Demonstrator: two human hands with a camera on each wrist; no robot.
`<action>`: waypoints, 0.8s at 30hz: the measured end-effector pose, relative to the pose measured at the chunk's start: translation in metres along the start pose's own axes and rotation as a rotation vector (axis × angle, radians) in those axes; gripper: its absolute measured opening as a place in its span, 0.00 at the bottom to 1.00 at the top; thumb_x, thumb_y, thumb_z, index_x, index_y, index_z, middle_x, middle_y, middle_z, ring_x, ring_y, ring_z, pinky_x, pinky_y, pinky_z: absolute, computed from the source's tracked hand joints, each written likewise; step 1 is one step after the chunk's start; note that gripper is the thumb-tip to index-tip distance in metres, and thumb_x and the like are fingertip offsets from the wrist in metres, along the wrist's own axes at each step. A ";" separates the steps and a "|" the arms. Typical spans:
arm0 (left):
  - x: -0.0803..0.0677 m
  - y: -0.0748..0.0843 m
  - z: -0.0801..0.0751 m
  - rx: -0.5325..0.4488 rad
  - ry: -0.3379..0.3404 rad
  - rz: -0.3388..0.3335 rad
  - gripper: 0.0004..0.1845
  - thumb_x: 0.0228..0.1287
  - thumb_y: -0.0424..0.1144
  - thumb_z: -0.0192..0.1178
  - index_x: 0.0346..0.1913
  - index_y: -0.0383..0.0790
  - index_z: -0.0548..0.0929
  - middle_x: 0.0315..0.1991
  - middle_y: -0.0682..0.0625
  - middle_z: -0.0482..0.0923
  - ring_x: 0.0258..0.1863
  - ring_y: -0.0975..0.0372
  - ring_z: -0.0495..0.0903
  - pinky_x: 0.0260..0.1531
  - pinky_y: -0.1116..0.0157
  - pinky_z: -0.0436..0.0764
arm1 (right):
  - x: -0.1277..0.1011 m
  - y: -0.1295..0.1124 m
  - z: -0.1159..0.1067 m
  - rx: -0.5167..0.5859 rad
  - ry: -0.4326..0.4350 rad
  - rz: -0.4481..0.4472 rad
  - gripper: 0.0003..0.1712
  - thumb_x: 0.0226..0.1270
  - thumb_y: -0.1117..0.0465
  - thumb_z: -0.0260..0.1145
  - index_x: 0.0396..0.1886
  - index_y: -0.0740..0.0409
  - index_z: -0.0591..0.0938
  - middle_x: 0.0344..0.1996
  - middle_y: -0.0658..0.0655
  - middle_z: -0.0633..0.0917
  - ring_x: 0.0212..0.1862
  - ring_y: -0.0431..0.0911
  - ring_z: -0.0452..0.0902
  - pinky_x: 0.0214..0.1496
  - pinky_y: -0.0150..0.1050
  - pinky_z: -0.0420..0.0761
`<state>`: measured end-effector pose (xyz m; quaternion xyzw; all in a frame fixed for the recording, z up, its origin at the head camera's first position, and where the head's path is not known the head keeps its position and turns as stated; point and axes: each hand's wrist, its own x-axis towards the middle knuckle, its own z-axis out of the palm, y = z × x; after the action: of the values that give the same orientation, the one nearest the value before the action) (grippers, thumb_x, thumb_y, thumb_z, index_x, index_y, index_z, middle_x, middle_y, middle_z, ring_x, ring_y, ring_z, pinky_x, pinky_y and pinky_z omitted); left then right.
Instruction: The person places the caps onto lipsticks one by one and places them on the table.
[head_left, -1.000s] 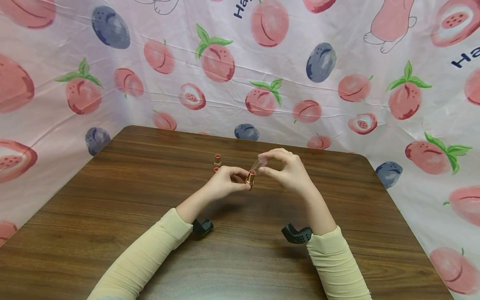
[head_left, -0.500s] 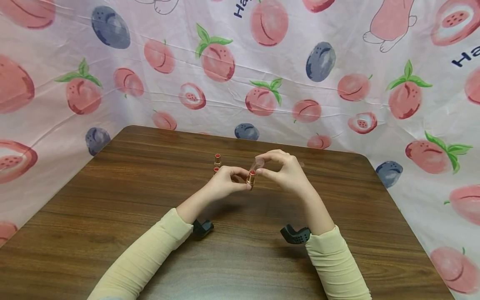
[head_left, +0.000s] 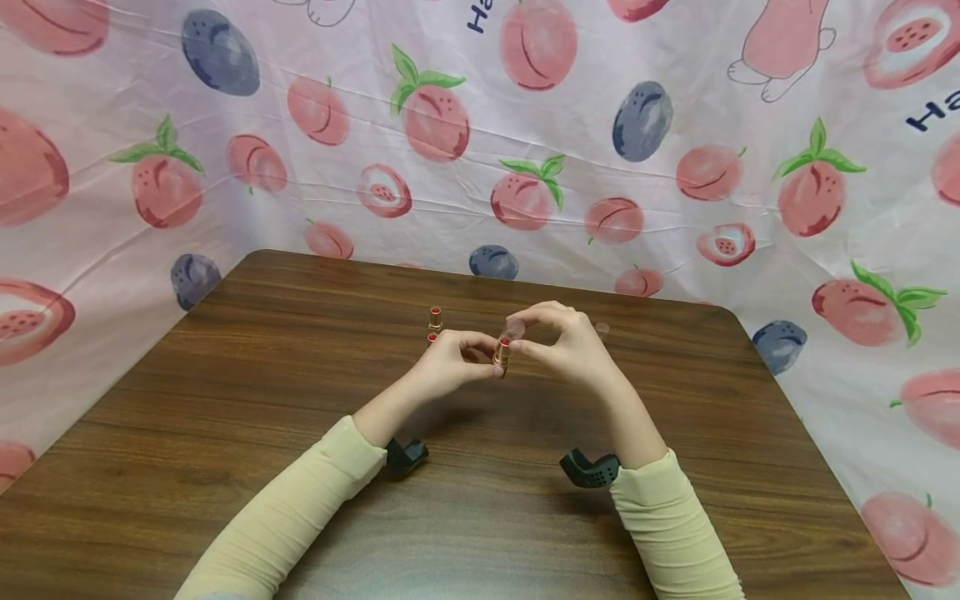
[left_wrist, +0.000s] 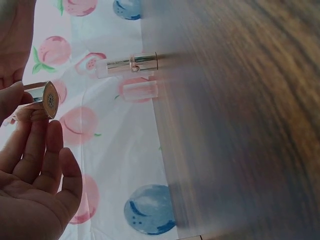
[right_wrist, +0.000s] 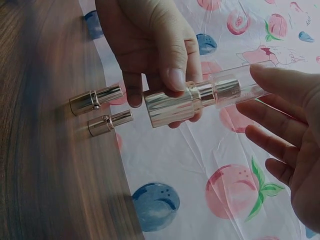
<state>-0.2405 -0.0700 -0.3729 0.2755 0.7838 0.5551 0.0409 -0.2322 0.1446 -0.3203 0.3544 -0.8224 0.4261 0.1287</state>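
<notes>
My left hand [head_left: 450, 364] pinches the gold base of a lipstick [head_left: 501, 358] above the table, its red tip pointing up. With thumb and fingertips, my right hand [head_left: 566, 340] holds a clear cap [head_left: 514, 329] over that tip. In the right wrist view the clear cap [right_wrist: 250, 82] surrounds the upper part of the gold lipstick [right_wrist: 170, 107], tilted in line with it. The left wrist view shows the lipstick's round bottom [left_wrist: 50, 100] between my fingers; the cap is hidden there.
Two uncapped lipsticks, one behind [head_left: 436, 317] and one nearer [head_left: 432, 337], stand past my left hand. The left wrist view has a gold lipstick under a clear cap [left_wrist: 132, 64] beside a loose clear cap [left_wrist: 140, 90]. Patterned cloth [head_left: 337, 192] hangs behind the wooden table [head_left: 300, 308].
My right hand has shifted slightly left, bringing the clear cap down over the lipstick's tip. A clear object behind that hand has come into view. My left hand has hardly moved.
</notes>
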 end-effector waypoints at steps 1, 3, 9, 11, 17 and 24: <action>0.000 0.000 0.000 -0.003 0.003 0.000 0.13 0.57 0.34 0.69 0.46 0.36 0.86 0.36 0.50 0.84 0.38 0.58 0.81 0.39 0.60 0.78 | 0.000 0.000 0.000 -0.001 -0.002 0.000 0.15 0.55 0.64 0.75 0.43 0.58 0.86 0.38 0.50 0.84 0.48 0.44 0.75 0.50 0.44 0.72; 0.000 -0.001 0.000 -0.006 0.007 0.004 0.14 0.57 0.34 0.70 0.46 0.35 0.85 0.36 0.49 0.84 0.39 0.57 0.81 0.40 0.60 0.78 | 0.000 0.000 0.001 -0.006 -0.006 0.004 0.14 0.55 0.64 0.75 0.43 0.58 0.86 0.38 0.50 0.84 0.48 0.44 0.76 0.50 0.43 0.72; 0.001 -0.001 0.001 -0.009 0.020 0.025 0.14 0.56 0.35 0.70 0.46 0.35 0.85 0.37 0.48 0.84 0.41 0.56 0.80 0.41 0.58 0.77 | 0.001 0.000 0.002 -0.015 -0.014 0.015 0.15 0.54 0.64 0.75 0.43 0.58 0.86 0.38 0.50 0.84 0.48 0.43 0.75 0.49 0.43 0.73; 0.000 0.000 0.001 -0.007 0.027 0.028 0.14 0.56 0.34 0.70 0.46 0.36 0.86 0.37 0.49 0.84 0.41 0.57 0.79 0.42 0.59 0.77 | 0.001 0.000 0.002 -0.011 -0.018 0.019 0.15 0.54 0.64 0.75 0.43 0.58 0.86 0.39 0.50 0.84 0.48 0.43 0.75 0.49 0.44 0.73; -0.001 0.003 0.001 -0.004 0.047 0.014 0.13 0.55 0.33 0.70 0.44 0.36 0.86 0.36 0.50 0.84 0.39 0.59 0.80 0.40 0.59 0.78 | 0.001 0.000 0.003 0.000 -0.029 0.026 0.15 0.55 0.65 0.75 0.44 0.58 0.86 0.38 0.50 0.84 0.48 0.43 0.75 0.50 0.44 0.73; -0.001 0.005 0.001 -0.030 0.057 -0.028 0.14 0.55 0.33 0.71 0.46 0.37 0.86 0.37 0.50 0.83 0.35 0.56 0.81 0.36 0.60 0.78 | 0.001 0.001 0.003 -0.008 -0.037 0.022 0.14 0.55 0.64 0.75 0.43 0.59 0.86 0.38 0.50 0.84 0.47 0.44 0.76 0.50 0.46 0.73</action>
<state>-0.2369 -0.0685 -0.3689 0.2479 0.7799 0.5740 0.0304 -0.2331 0.1417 -0.3221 0.3528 -0.8302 0.4173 0.1101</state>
